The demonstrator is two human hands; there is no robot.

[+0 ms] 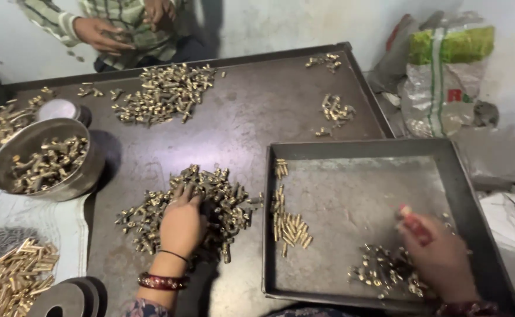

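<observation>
My left hand (181,226) rests palm down on a heap of small brass fittings (222,194) on the dark metal table (240,117), fingers spread into the pile. My right hand (436,255) is blurred, inside a square metal tray (468,199), and grips a small red object (414,223). It hovers over a cluster of brass fittings (380,270) in the tray's near right part. A neat row of brass pieces (286,220) lies along the tray's left side.
A steel bowl (84,176) of fittings stands at the left, a second heap (163,94) farther back. Another person's hands (102,32) work at the far edge. Brass tubes (11,279) lie at lower left; sacks (445,70) at right.
</observation>
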